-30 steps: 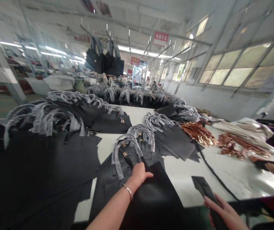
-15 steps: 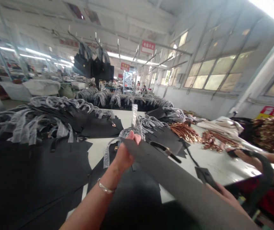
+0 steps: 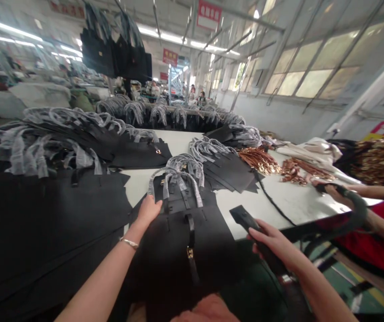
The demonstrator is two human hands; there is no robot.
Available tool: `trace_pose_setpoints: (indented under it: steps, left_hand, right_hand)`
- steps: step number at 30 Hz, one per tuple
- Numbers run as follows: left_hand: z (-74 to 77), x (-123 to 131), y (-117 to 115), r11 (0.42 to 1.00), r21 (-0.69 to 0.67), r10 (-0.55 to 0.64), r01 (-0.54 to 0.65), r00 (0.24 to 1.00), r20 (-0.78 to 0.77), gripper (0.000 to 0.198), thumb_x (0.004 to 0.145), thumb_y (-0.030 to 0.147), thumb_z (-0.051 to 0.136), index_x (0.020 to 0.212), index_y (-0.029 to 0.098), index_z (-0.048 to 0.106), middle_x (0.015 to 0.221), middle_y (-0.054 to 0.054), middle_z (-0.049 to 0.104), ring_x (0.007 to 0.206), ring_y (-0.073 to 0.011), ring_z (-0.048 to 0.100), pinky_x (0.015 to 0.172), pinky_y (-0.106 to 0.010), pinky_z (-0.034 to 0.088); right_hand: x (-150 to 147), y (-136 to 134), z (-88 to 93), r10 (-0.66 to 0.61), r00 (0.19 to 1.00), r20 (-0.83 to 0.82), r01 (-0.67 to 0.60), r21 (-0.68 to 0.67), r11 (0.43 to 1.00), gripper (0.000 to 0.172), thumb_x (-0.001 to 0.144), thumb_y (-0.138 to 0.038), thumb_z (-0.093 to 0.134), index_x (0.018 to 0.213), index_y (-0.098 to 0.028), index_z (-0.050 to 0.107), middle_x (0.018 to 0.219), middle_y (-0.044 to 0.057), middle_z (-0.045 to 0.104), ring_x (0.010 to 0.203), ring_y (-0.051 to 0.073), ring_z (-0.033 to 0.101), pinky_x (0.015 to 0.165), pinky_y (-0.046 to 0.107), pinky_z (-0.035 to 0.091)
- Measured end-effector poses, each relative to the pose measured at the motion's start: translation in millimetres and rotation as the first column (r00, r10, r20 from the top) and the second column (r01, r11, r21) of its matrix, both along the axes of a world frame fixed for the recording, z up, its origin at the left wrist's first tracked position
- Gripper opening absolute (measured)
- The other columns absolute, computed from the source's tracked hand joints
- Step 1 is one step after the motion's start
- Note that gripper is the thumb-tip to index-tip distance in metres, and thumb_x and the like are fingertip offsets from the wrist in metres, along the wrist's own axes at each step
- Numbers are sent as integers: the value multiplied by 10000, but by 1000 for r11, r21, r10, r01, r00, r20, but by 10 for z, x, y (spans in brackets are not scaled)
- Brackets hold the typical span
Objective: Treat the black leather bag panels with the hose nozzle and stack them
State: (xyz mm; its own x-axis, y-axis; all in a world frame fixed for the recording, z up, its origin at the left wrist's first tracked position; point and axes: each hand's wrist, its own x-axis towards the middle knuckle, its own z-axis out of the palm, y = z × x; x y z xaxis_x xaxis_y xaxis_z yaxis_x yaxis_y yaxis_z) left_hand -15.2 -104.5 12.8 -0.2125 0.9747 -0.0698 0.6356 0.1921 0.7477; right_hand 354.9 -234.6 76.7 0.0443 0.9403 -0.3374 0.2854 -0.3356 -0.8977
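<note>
Black bag panels [image 3: 215,241] lie stacked on the table before me, the top one bearing a strap with a gold buckle [image 3: 190,253]. Plastic-wrapped handles [image 3: 181,179] arch up at the stack's far end. My left hand [image 3: 149,209] is closed at the top left corner of the upper panel, beside a wrapped handle; its fingertips are partly hidden. In my right hand [image 3: 272,243] is a black hand tool with a flat, wide head [image 3: 242,217], raised at the right of the stack. The tool's head is apart from the panels.
More black panels with wrapped handles [image 3: 44,152] cover the left side. Brown straps with gold fittings [image 3: 262,161] lie at the right back. A co-worker's arm [image 3: 349,197] reaches in from the right, near a dark curved hose [image 3: 361,210]. Finished-looking black bags [image 3: 114,53] hang behind.
The panel lifted in my left hand has come down flat onto the stack. My left hand has moved left and lower; my right hand with the tool has moved left into fuller view.
</note>
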Motion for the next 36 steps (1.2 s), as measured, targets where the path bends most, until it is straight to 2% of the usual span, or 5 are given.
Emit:
trace_pose_setpoints:
  steps: [3, 12, 20, 27, 36]
  left_hand:
    - [66, 196, -244, 962, 255, -15, 98, 951, -310, 174, 856, 275, 522, 985, 173, 580, 1073, -116, 619, 1060, -246, 573, 894, -322, 417]
    - [-477, 735, -819, 927, 57, -300, 370, 824, -481, 265, 867, 412, 504, 996, 184, 542, 1076, -96, 590, 1024, -240, 559, 807, -324, 441]
    - [-460, 626, -610, 892, -30, -419, 451, 800, -430, 189, 875, 295, 417, 937, 178, 552, 1043, -112, 617, 995, -248, 611, 829, -356, 459]
    - [-370, 487, -136, 825, -340, -377, 451, 888, 263, 297, 921, 348, 344, 828, 143, 538, 672, -76, 683, 553, -163, 662, 549, -244, 494]
    - [-304, 465, 171, 751, -482, -428, 452, 888, 166, 649, 876, 617, 366, 499, 127, 563, 369, -88, 524, 336, -167, 509, 450, -283, 440]
  right_hand:
    - [-225, 129, -100, 140, 990, -19, -141, -57, 988, 522, 791, -451, 645, 1212, -201, 464, 798, 9, 640, 502, 121, 615, 404, 204, 473]
    - [-494, 485, -284, 318, 936, -152, -350, -300, 888, 337, 829, -446, 608, 989, -174, 489, 731, 10, 640, 428, 94, 577, 358, 183, 454]
    - [-774, 727, -433, 236, 971, -43, -239, -91, 967, 341, 857, -414, 580, 1095, -182, 504, 710, -22, 599, 415, 85, 564, 351, 177, 446]
    - [-751, 604, -208, 323, 946, -32, -325, -69, 943, 455, 839, -428, 596, 1221, -200, 504, 738, -21, 605, 451, 97, 586, 386, 193, 472]
    - [-1067, 628, -292, 475, 871, -124, -490, -248, 836, 370, 811, -431, 623, 1082, -190, 546, 715, -27, 597, 426, 87, 572, 376, 183, 461]
